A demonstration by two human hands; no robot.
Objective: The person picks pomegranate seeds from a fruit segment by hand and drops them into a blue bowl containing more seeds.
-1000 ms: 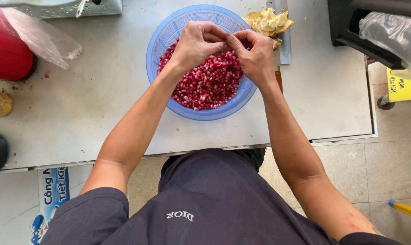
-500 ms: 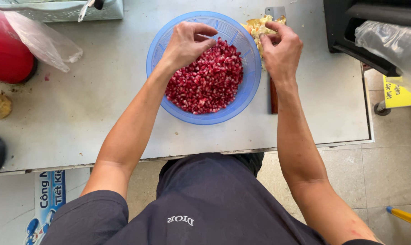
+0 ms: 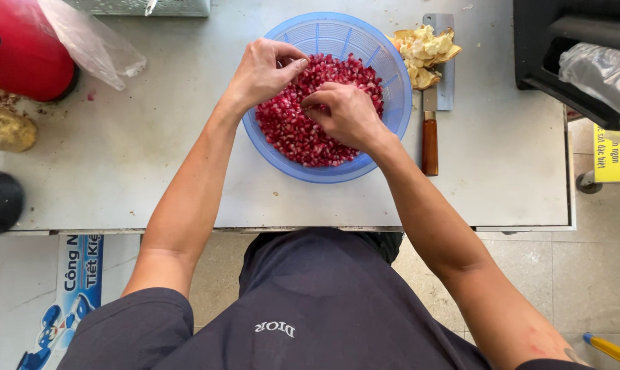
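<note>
Both hands in blue colander [image 3: 392,82]: left hand [image 3: 258,72] loosely curled, right hand [image 3: 348,113] pinching among pomegranate seeds [image 3: 289,133]. Best pick lightly, avoid crushing. Cleaver [image 3: 433,103] just right of colander.

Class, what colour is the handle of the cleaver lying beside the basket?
Brown wood: the cleaver's handle, right of the blue plastic colander basket, seen best in the head view.
</note>
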